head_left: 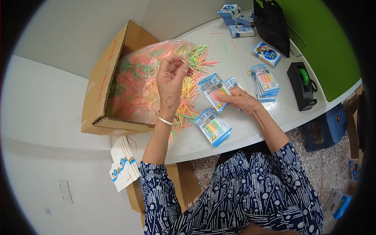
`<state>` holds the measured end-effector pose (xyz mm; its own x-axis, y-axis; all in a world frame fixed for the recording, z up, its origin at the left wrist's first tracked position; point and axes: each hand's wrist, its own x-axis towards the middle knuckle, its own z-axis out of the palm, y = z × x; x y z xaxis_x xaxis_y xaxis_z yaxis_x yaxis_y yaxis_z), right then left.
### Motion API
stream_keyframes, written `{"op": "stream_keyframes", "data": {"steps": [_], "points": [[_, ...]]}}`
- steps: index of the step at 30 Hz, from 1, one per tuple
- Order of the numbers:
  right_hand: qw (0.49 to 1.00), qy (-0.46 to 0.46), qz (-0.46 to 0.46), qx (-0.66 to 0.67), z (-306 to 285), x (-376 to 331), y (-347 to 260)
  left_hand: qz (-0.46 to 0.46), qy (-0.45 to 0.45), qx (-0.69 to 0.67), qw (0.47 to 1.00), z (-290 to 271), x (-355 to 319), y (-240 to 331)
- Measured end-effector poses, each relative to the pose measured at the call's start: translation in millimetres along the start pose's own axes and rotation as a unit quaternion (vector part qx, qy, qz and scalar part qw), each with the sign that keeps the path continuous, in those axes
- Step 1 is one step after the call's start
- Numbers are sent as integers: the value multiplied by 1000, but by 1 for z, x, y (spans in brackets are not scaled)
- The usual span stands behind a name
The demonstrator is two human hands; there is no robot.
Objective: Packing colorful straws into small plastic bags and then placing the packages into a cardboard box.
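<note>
My right hand (244,100) grips a small clear packet (213,91) with blue-and-white striped ends. Thin pink, yellow and green sticks show through its window. Raised over the loose coloured sticks (190,92), my left hand (172,74) has its fingers curled into a pinch; anything between the fingertips is too small to make out. A silver bangle circles that wrist. The sticks spill from a clear plastic bag (137,74) in a tipped cardboard box (100,84). Filled packets (213,127) lie just below my right hand, and another packet (232,83) is partly behind it.
A packet stack (266,80) lies on the white table (176,150), near a black tape dispenser (302,86). Small blue-and-white boxes (235,17) and a black bag (272,25) sit at the back. Flat white cartons (124,166) hang by the left edge; a blue stool (325,131) stands right.
</note>
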<state>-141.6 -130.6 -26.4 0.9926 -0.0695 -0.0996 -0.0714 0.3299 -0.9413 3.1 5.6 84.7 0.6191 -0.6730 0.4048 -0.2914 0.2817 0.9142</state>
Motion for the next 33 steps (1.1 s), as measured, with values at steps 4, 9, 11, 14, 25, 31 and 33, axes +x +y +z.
{"op": "stream_keyframes", "data": {"steps": [4, 9, 11, 14, 25, 31, 33], "points": [[1000, -10, 16, -8, 4, -1, -4, -36, -18, 23, 999, 4, -14, -4], [1000, -14, 9, -6, 1, -2, -3, -90, -75, 85, 990, 9, -26, -12], [999, -16, 35, -32, -4, 0, 0, -24, -92, 141, 985, 9, -29, -22], [998, -18, -21, -65, -8, 10, 20, 3, -133, 212, 968, 9, -35, -30], [741, 340, -201, -543, -21, -19, 6, -232, -188, 200, 933, -27, -88, -32], [686, 326, -105, -642, -12, -10, 25, -56, -143, 416, 896, -19, -121, -53], [684, 325, -120, -642, -21, -5, 32, -30, -132, 433, 891, -15, -120, -51]]}}
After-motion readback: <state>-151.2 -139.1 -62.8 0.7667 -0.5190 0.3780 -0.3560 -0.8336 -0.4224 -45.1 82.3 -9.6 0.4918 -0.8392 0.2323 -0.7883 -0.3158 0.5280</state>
